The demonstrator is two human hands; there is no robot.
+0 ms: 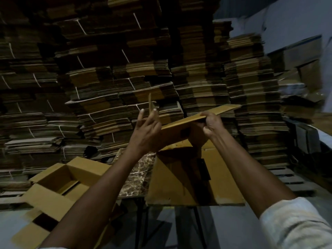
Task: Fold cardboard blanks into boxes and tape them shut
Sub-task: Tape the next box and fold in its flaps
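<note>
A tan blank (177, 131) is hanging half-opened in the air above the table (136, 169), one long flap jutting up to the right and another standing on edge at its left end. A flat blank (221, 177) is lying on the table just beneath it. An open-topped box (59, 178) is sitting to the left, flaps spreading outward.

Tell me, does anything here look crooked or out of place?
Yes. The flat cardboard sheet seems to jut past the marbled table's front edge, and the open box on the left sits tilted. The bundled stacks behind look ragged and uneven.
</note>
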